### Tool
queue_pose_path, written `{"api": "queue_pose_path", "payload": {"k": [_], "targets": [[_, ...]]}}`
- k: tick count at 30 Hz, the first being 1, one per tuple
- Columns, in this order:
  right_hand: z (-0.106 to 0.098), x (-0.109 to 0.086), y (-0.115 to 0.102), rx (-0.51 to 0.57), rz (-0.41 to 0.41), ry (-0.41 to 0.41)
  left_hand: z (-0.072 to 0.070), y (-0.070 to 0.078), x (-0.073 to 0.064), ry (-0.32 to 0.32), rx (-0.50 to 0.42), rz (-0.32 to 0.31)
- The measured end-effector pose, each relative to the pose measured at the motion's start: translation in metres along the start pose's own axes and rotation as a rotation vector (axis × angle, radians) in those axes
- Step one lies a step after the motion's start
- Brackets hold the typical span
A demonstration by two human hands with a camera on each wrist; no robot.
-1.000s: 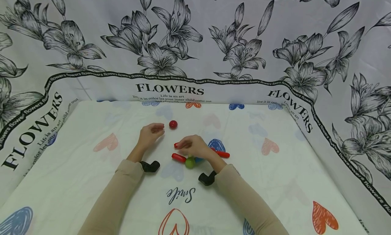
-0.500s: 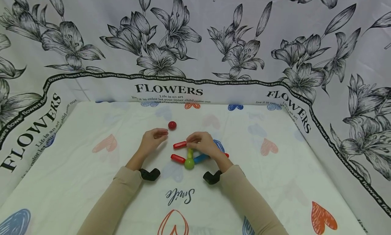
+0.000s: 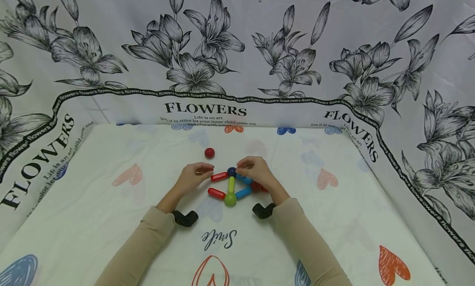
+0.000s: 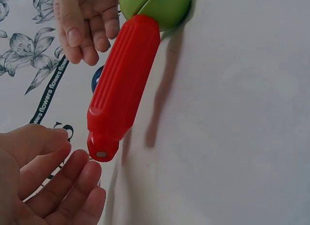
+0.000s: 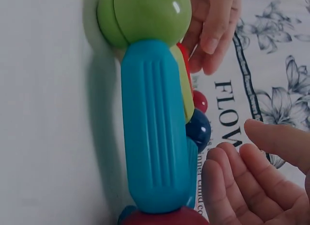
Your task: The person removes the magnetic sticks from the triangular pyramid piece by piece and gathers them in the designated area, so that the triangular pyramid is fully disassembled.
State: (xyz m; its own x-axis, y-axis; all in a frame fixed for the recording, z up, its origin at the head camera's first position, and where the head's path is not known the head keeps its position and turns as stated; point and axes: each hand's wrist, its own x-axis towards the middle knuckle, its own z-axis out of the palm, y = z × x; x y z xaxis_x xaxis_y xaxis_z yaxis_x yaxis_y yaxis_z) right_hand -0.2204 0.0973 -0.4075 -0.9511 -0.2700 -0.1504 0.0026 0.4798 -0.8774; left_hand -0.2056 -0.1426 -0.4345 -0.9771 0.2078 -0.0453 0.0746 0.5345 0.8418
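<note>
Green is the nearest joint: a glossy green ball [image 3: 230,199], seamed round its middle, on the white heart-printed cloth [image 3: 92,220]. From it a ridged red rod [image 3: 217,193] points to ten o'clock, a yellow-green rod [image 3: 231,185] to twelve and a ridged blue rod [image 3: 243,192] to two. The left wrist view shows a small silvery disc [image 4: 101,154] in the red rod's free end.

At the far end of the yellow-green rod sits a shiny dark blue ball [image 3: 231,171]. A second red rod [image 3: 219,176] lies at its eight o'clock, and a second blue rod [image 3: 243,179] runs toward four, partly behind the right hand. A dark red ball [image 5: 167,218] meets the first blue rod's far end. A loose, glossy red ball [image 3: 209,153] rests well apart, between ten and eleven o'clock from the dark blue one.

The left hand [image 3: 193,176] is at nine o'clock, fingers loosely bent, thumb apart, grasping nothing; whether they touch the second red rod I cannot tell. The right hand [image 3: 257,171], at three o'clock, has relaxed fingers with a wide thumb gap, nothing between them, near the dark blue ball.
</note>
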Motion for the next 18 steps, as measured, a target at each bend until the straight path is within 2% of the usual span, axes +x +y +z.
{"api": "queue_pose_path", "payload": {"k": [4,11,18], "targets": [[-0.001,0.005,0.004,-0.035,0.039,0.002,0.006,0.003,0.0,-0.041,0.005,-0.006],[0.004,0.015,0.013,-0.085,0.079,-0.031,0.012,0.005,-0.001,-0.089,0.024,0.026],[0.009,0.02,0.011,-0.131,0.103,-0.068,0.016,0.006,0.001,-0.106,0.032,0.007]]}}
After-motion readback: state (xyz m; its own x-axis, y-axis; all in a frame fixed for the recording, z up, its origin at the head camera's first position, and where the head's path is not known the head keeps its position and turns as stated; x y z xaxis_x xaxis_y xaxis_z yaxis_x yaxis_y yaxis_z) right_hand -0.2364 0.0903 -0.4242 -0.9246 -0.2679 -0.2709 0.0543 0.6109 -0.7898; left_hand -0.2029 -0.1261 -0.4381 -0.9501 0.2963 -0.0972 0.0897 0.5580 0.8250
